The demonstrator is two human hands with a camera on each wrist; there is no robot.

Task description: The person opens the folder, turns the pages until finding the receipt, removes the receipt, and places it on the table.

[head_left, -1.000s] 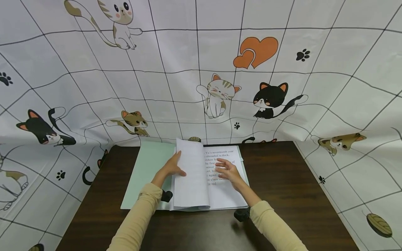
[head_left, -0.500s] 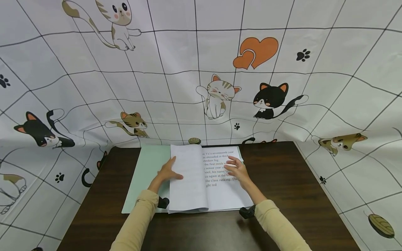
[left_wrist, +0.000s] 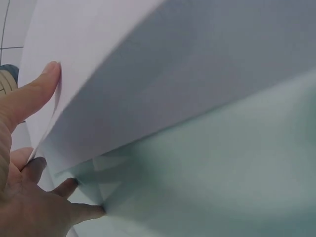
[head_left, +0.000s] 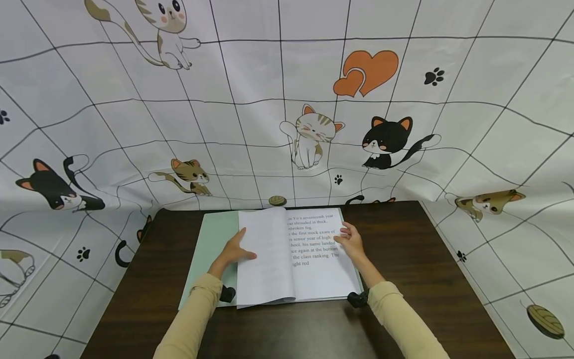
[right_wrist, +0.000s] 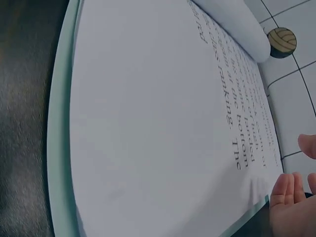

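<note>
A booklet of white sheets lies spread on the dark table, its pale green cover [head_left: 214,233] showing at the left. My left hand [head_left: 232,251] pinches the edge of a turned sheet [head_left: 265,279]. In the left wrist view the thumb [left_wrist: 37,94] lies on the sheet's upper face, with fingers behind it and other fingertips touching the green cover. The sheet curves up off the cover. Over the right edge of the printed page [head_left: 320,281] hovers my right hand [head_left: 352,243], fingers loosely bent and holding nothing; whether a fingertip touches the paper, I cannot tell.
The booklet rests on a dark wood table [head_left: 417,279]. A white gridded cloth [head_left: 251,75] printed with cartoon cats rises behind the table and along its sides. Black wrist cameras [head_left: 358,299] sit under both wrists.
My left hand has moved left and slightly down with the sheet, uncovering more of the printed page. My right hand has shifted right, from over the text to the page's right edge.
</note>
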